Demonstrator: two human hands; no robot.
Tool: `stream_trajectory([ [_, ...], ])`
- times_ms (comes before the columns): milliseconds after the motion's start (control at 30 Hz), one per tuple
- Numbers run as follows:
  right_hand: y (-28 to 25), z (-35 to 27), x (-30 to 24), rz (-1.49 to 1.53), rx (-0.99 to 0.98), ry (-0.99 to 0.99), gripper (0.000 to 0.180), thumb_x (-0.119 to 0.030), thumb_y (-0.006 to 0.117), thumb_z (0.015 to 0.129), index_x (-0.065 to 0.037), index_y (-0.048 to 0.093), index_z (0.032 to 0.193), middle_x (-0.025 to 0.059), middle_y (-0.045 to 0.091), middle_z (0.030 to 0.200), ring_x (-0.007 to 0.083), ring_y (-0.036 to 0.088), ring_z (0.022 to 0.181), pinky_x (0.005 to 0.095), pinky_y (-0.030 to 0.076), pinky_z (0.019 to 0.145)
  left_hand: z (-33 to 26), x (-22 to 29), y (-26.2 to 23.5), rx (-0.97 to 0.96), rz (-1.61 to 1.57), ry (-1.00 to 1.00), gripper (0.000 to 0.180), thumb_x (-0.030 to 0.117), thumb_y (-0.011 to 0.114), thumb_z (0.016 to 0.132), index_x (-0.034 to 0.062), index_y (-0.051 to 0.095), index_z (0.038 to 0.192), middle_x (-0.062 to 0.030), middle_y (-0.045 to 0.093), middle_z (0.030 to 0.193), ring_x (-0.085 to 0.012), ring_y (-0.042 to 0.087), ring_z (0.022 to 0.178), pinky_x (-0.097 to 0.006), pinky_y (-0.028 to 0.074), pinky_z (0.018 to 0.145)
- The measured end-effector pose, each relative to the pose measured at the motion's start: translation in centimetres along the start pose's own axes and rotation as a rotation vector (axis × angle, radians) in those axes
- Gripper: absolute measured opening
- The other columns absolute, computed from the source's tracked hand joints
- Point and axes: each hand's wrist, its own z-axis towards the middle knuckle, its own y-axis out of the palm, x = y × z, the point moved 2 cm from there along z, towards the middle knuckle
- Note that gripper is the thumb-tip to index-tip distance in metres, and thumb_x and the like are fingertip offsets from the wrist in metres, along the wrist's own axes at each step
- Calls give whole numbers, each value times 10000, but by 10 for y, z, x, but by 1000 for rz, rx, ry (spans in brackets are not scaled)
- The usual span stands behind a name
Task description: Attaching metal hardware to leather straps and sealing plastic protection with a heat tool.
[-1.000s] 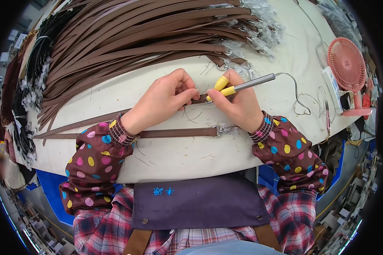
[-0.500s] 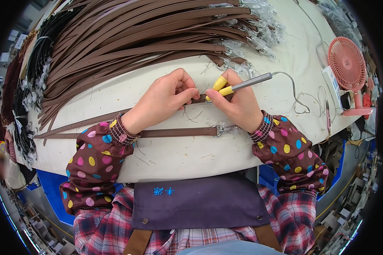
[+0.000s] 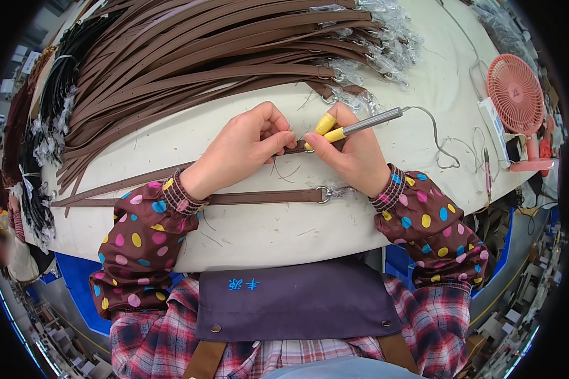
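Head view, strap end: the brown strap (image 3: 171, 177) runs from the left side of the white table (image 3: 265, 234) toward the centre, and its end sits pinched between the two hands, just left of the tool tip.
Left hand: the left hand (image 3: 243, 148) closes thumb and fingers narrowly on the strap end, knuckles up, wrist in a dotted brown sleeve cover.
Right hand: the right hand (image 3: 354, 158) grips a pen-like heating tool (image 3: 360, 126) with a metal barrel; two fingers wear yellow finger caps (image 3: 327, 126), and the tip meets the strap end right beside the left fingertips.
Cord: a thin grey cord (image 3: 436, 136) leaves the tool's rear and loops off to the right.
Second strap: another brown strap with a metal ring (image 3: 265, 197) lies flat nearer the person, under both wrists, apart from the held one.
Pile: a big fan of brown straps (image 3: 202, 63) with plastic-wrapped hardware covers the far table.
Fan: a small pink desk fan (image 3: 515, 95) stands at the right edge.
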Motion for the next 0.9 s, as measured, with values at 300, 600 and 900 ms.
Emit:
stream_trajectory([
  [300,0,0,-1,-21,8,-10,213,-102,658,873,-39,455,868,4,502,752,63,482,679,218,385,586,0,0,0,-6,-2,-1,140,133,576,919,14,505,904,-41,636,826,-71,556,694,-219,477,582],
  [600,1,4,4,44,124,-92,273,-169,683,853,-19,455,842,47,532,673,104,486,572,258,398,510,2,0,-2,1,37,-36,134,160,558,946,48,487,927,-11,606,881,-51,559,756,-183,481,590],
  [900,1,4,0,6,100,-62,294,-194,683,861,-22,444,850,49,560,675,100,517,565,250,410,507,3,-3,-2,52,-74,-28,133,145,526,955,19,484,945,-61,641,906,-79,607,764,-204,504,588],
])
